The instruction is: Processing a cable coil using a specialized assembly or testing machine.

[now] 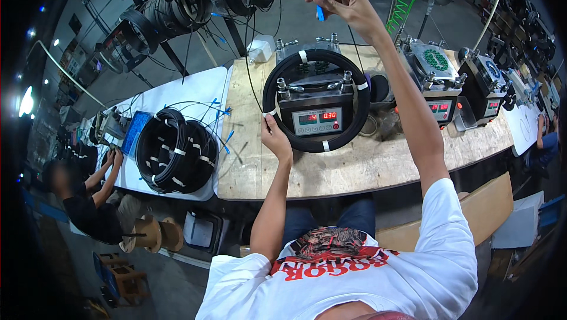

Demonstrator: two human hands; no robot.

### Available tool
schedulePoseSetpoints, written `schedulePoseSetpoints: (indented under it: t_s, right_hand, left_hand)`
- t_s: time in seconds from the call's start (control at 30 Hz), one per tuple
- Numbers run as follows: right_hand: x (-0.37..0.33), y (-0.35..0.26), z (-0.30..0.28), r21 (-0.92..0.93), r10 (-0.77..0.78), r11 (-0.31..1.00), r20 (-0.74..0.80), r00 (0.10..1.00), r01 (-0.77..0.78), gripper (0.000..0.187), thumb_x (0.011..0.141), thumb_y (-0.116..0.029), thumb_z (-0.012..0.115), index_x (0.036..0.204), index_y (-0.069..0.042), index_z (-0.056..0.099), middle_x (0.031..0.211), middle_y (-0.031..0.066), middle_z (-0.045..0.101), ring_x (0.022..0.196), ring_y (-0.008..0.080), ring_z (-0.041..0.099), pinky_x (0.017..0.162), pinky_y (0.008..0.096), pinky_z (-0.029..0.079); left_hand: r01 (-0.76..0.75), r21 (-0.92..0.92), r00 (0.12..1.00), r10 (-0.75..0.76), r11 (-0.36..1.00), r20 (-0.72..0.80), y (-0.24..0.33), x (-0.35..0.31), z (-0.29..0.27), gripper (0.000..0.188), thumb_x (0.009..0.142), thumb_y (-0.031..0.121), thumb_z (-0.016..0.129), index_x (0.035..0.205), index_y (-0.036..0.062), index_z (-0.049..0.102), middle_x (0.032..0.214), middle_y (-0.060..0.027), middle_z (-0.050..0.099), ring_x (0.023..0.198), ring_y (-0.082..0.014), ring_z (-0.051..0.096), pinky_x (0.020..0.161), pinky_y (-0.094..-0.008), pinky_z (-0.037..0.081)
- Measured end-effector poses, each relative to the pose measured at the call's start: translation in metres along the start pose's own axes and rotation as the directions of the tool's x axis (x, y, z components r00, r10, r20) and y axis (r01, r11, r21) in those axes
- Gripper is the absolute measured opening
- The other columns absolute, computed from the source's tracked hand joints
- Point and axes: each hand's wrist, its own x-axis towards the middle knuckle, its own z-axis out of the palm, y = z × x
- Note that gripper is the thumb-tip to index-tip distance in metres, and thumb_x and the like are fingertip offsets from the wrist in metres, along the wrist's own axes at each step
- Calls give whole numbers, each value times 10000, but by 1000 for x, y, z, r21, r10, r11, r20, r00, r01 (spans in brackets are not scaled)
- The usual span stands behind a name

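My left hand (276,138) is closed on the lower left of a black cable coil (362,109), bound with white ties. The coil stands upright in front of a metal machine (319,103) with a lit red display, partly framing it. Raised high at the top, my right hand (348,8) pinches a blue cable-end connector (320,13). A thin dark cable hangs between this hand and the coil; I cannot make out its full path.
A stack of black cable coils (177,152) with blue ends sits on the white table at left, where a co-worker (88,202) works. Two similar machines (436,107) stand right on the plywood bench (254,172). Cable reels (171,19) hang behind; another person (543,143) is far right.
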Motion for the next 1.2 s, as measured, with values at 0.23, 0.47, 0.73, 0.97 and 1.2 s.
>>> schedulePoseSetpoints:
  t_s: [0.23, 0.47, 0.73, 0.97, 1.2]
  right_hand:
    - [4, -11, -26, -51, -85, 995, -34, 996, 83, 281, 952, -249, 660, 1176, -87, 712, 1006, 17, 734, 779, 82, 663, 722, 259, 575]
    - [31, -40, -30, -25, -136, 991, -81, 987, 134, 216, 986, -170, 627, 1094, 2, 701, 938, 2, 703, 776, 70, 593, 731, 241, 492]
    - [30, -42, -25, -98, -172, 981, -49, 984, 167, 273, 979, -267, 625, 1149, -74, 716, 1021, 28, 732, 865, 90, 663, 784, 252, 552]
    - [8, -45, -7, -27, -128, 991, -14, 992, 128, 284, 972, -295, 644, 1106, -60, 730, 973, 34, 727, 896, 94, 666, 822, 249, 523]
    - [-39, -48, 21, -205, -275, 945, -87, 958, 253, 226, 920, -187, 699, 1122, -93, 737, 1014, 17, 738, 940, 148, 610, 817, 312, 496]
  left_hand:
    - [118, 41, 940, -125, 992, 318, 17, 30, -21, 440, 1052, 321, 502, 1221, -70, 613, 1048, -78, 659, 937, -138, 562, 868, -261, 438]
    - [-131, -50, 831, 137, 990, 539, 66, 130, 32, 391, 1045, 219, 496, 1342, -32, 531, 942, -73, 677, 832, -118, 613, 786, -258, 483]
    - [-406, -223, 686, 457, 886, 566, 152, 196, 89, 643, 940, 79, 647, 1508, 80, 347, 1171, -127, 612, 1037, -196, 619, 895, -306, 498]
    - [-958, -192, 96, 867, 214, 489, 270, 164, 110, 487, 902, 108, 667, 1370, 113, 530, 1423, -186, 485, 1271, -397, 484, 1038, -476, 427]
    - [-919, -255, 74, 766, 302, 639, 242, 152, 72, 271, 925, 75, 629, 1187, 16, 670, 1116, -156, 693, 1099, -309, 650, 936, -405, 513]
